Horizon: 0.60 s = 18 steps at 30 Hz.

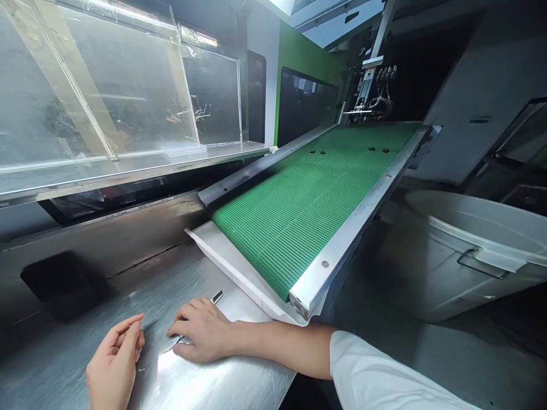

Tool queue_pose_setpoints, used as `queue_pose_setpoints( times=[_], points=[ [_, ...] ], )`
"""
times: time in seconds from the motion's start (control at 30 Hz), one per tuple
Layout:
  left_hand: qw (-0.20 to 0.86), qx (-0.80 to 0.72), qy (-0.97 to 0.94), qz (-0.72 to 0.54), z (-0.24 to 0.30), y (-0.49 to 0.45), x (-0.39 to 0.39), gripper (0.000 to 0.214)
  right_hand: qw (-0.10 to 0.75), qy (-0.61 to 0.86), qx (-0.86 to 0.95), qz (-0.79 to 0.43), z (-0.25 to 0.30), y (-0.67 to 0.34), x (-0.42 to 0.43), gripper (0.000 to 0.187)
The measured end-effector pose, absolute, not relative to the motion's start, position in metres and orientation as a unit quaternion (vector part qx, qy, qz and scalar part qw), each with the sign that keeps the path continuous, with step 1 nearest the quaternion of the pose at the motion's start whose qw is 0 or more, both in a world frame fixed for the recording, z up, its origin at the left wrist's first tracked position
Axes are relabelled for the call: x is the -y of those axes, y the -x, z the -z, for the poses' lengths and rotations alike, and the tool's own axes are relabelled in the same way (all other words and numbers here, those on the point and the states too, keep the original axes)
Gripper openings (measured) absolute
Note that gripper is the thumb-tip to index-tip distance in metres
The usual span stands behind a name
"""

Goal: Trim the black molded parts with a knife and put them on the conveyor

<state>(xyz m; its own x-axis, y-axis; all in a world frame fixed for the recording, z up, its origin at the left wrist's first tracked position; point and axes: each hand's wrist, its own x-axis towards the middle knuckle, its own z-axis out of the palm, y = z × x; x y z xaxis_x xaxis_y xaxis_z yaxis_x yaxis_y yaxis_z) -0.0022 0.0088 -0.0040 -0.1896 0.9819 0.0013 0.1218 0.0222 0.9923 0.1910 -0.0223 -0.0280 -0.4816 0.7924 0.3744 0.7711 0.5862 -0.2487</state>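
Metal knife (217,296) sits low over the worktop (222,376) in my head view, its blade pointing toward my left hand and its handle end showing beyond the knuckles of my right hand (203,330), whose fingers are clenched around it. I can't tell whether the blade touches the steel. On my left hand (113,361) the fingers curl in with the thumb close to the index finger; whether they pinch anything, I can't make out. Past the right forearm I see a green conveyor belt (299,210) carrying small dark pieces (322,152), and a pale bin (461,273) stands off to the right.
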Motion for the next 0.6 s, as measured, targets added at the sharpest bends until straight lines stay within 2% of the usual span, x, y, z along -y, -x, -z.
queue_pose_setpoints(
  times=[0.6],
  points=[
    [0.413, -0.585, -0.481, -0.506, 0.0051, 0.0030, -0.0085, 0.069, 0.239, 0.455, 0.857, -0.042, 0.0290, -0.1905, 0.0227, 0.030]
  ],
)
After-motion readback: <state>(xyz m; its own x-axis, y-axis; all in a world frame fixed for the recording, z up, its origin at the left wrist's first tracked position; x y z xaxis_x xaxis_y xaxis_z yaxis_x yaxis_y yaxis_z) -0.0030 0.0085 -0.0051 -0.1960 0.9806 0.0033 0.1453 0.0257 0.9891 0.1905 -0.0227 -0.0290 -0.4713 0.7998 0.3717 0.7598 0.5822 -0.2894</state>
